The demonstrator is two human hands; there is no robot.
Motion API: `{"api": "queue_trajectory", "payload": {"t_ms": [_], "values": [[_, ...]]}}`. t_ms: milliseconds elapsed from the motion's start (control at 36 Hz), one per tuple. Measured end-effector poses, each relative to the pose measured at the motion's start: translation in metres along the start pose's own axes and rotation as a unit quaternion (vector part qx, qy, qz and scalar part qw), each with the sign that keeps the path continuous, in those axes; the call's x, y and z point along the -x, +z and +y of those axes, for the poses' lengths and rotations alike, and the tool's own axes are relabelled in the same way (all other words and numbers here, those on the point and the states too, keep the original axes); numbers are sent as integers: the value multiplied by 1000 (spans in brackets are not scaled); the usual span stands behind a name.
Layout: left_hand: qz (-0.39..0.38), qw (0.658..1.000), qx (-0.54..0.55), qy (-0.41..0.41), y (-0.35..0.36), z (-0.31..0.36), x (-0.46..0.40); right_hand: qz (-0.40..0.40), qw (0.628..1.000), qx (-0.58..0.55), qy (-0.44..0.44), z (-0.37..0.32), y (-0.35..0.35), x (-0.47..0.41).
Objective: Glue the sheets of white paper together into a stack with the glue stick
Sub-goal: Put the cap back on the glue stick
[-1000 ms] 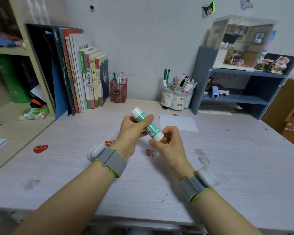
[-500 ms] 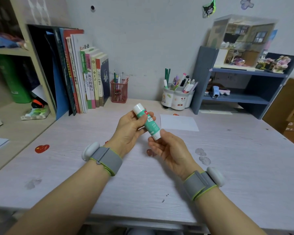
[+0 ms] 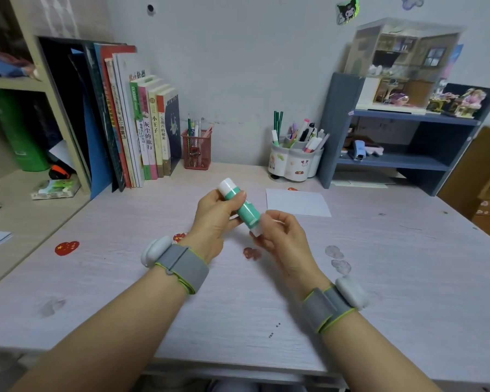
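Hands: both raised above the bench (image 3: 379,278), forearms reaching in from the near edge.
Left hand (image 3: 214,219): clenched round the upper body of the glue stick (image 3: 242,206), thumb laid along it.
Right hand (image 3: 280,236): fingertips (image 3: 266,219) pinching the stick's lower white end.
Glue stick: tilted, white cap up and away to the left, held between both hands, clear of the bench.
White paper (image 3: 297,202): flat on the bench just beyond the glue stick, to its right.
Pen cup (image 3: 294,162): behind the paper, near the wall.
Open room: bare bench right of the glue stick and toward the near edge.
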State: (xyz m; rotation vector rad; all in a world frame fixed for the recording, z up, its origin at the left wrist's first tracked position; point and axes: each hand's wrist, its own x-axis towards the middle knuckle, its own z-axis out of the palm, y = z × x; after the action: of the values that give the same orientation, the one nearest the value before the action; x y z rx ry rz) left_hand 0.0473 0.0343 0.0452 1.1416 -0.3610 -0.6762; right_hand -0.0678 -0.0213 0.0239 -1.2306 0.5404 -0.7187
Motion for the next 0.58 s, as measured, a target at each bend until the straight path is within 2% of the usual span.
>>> {"api": "queue_trajectory", "payload": {"t_ms": [111,250,333,417,583], "values": [[-39,999,29,7,0,1,3,-22,983,-101,153,-8,-4,-5],[-94,993,70,4,4,2,8,-34,971,-144,190,-7,-5,-4],[-90,994,64,17,6,2,8,-13,971,-178,159,-4,-4,-6],[-53,998,32,34,6,1,6,-2,975,-193,106,0,-7,-9],[19,1000,-12,18,7,-2,2,6,999,-39,-29,6,-11,-8]]}}
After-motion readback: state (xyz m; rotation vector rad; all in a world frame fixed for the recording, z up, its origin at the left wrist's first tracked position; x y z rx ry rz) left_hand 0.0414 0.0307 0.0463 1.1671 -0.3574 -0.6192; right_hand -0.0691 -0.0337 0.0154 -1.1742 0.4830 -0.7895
